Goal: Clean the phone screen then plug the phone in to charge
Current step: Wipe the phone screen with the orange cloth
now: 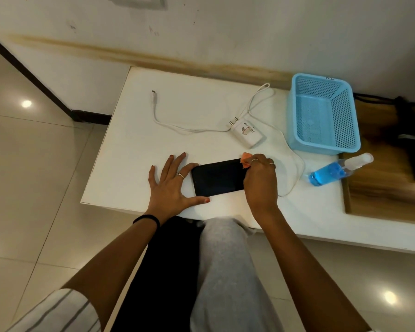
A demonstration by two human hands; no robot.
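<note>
Your left hand (pixel 171 185) lies flat, fingers spread wide, bracing the left end of the phone (pixel 217 177) near the bench (pixel 134 149) edge, while your right hand (pixel 260 180) pinches an orange cloth (pixel 246 160) at its right end.

a lived-in home room: scuffed white wall (pixel 225 25), glossy tiled floor (pixel 34 164), low white table (pixel 134 149), blue plastic basket (pixel 321 113)

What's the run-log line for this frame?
phase: wiping | left hand: steadies phone | right hand: orange cloth on screen | charger: unplugged
</note>
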